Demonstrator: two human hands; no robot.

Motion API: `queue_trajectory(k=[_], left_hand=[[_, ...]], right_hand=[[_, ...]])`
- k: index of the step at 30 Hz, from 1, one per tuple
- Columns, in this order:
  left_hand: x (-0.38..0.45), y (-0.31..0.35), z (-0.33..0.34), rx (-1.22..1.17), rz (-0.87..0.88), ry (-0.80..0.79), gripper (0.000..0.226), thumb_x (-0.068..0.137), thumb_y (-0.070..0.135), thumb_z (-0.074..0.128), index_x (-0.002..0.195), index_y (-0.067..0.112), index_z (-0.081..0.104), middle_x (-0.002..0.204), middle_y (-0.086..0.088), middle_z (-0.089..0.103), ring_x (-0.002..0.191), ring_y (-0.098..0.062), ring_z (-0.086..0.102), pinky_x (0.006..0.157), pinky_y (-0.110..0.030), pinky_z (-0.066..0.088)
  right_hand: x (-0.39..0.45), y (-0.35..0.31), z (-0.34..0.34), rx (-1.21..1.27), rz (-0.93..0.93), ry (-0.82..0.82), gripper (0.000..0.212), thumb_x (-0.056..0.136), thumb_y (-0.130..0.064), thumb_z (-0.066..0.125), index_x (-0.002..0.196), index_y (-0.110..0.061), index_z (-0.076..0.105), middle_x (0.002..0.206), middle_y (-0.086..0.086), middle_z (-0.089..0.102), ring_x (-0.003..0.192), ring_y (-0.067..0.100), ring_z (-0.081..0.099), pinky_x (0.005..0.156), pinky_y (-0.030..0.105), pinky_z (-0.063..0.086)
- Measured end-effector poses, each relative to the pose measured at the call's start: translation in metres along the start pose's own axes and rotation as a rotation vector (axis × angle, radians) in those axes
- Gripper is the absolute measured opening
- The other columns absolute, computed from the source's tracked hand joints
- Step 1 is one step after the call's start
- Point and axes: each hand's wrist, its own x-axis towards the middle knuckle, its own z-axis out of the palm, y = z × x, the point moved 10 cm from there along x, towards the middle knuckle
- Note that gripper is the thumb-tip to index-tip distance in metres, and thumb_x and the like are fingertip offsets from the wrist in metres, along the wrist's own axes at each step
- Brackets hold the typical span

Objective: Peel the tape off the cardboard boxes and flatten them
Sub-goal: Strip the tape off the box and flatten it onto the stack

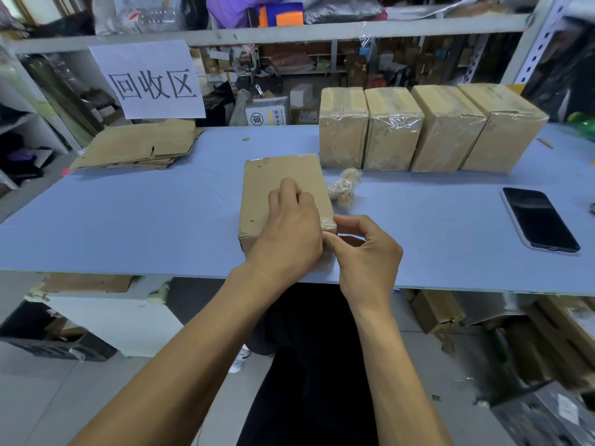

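- We find the left hand [286,226] lying over the top of the cardboard box [277,185], fingers curled and bearing down on the upper face to steady it.
- The right hand [363,249] works at the near right corner of that box, thumb and forefinger pinched together on what appears to be the edge of the clear tape [328,222]; the film is hard to make out there, so we hedge on the exact purchase.
- The box lies flat near the front edge of the blue tabletop [128,220], closed, its contents not visible.
- We judge it light and stiff, with slick, thin tape likely to tear; the corner, where the film lifts, is the sound place to take hold.
- Just beside it lies a wad of peeled tape [343,186].
- Behind stand four taped boxes [431,130] side by side, all closed.
- At far left, a stack of flattened cardboard [138,148]; at right, a phone [539,218].
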Motion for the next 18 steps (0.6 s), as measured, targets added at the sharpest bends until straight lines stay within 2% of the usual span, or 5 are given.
queue_trajectory(k=[5, 8, 12, 16, 18], left_hand=[[0.002, 0.002, 0.006, 0.075, 0.040, -0.128, 0.022, 0.099, 0.015, 0.045, 0.114, -0.001, 0.048, 0.127, -0.016, 0.033, 0.115, -0.031, 0.036, 0.092, -0.031, 0.029], [0.002, -0.004, 0.000, -0.058, 0.052, -0.062, 0.014, 0.098, 0.010, 0.046, 0.106, 0.000, 0.054, 0.118, -0.013, 0.041, 0.107, -0.029, 0.044, 0.094, -0.036, 0.037], [0.006, -0.022, -0.018, -0.275, 0.022, 0.042, 0.014, 0.092, 0.010, 0.064, 0.102, 0.013, 0.073, 0.103, -0.001, 0.057, 0.089, -0.013, 0.056, 0.080, -0.012, 0.038], [0.007, -0.019, -0.021, -0.312, 0.019, 0.072, 0.009, 0.084, 0.007, 0.070, 0.083, 0.013, 0.077, 0.091, -0.002, 0.065, 0.086, -0.018, 0.062, 0.075, -0.013, 0.038], [0.010, -0.016, -0.020, -0.297, 0.024, 0.072, 0.009, 0.083, 0.005, 0.070, 0.080, 0.011, 0.076, 0.089, -0.004, 0.065, 0.083, -0.020, 0.061, 0.071, -0.011, 0.036]], right_hand=[[-0.001, -0.002, 0.002, -0.021, -0.025, -0.004, 0.022, 0.074, -0.009, 0.084, 0.092, -0.021, 0.077, 0.088, -0.009, 0.075, 0.079, 0.005, 0.071, 0.074, 0.018, 0.052], [-0.001, -0.003, 0.003, -0.019, -0.034, -0.012, 0.023, 0.076, -0.011, 0.084, 0.094, -0.023, 0.076, 0.090, -0.009, 0.075, 0.084, 0.007, 0.071, 0.079, 0.026, 0.056], [-0.004, -0.005, 0.003, -0.008, -0.045, -0.022, 0.032, 0.077, -0.012, 0.084, 0.088, -0.038, 0.069, 0.091, -0.012, 0.074, 0.088, 0.007, 0.070, 0.083, 0.029, 0.057], [-0.004, -0.007, 0.003, -0.032, -0.070, -0.014, 0.033, 0.078, -0.013, 0.084, 0.089, -0.040, 0.068, 0.092, -0.010, 0.073, 0.089, 0.008, 0.070, 0.084, 0.031, 0.057], [-0.005, -0.008, 0.002, -0.036, -0.075, -0.003, 0.037, 0.078, -0.013, 0.084, 0.088, -0.044, 0.065, 0.092, -0.010, 0.073, 0.089, 0.008, 0.069, 0.084, 0.031, 0.057]])
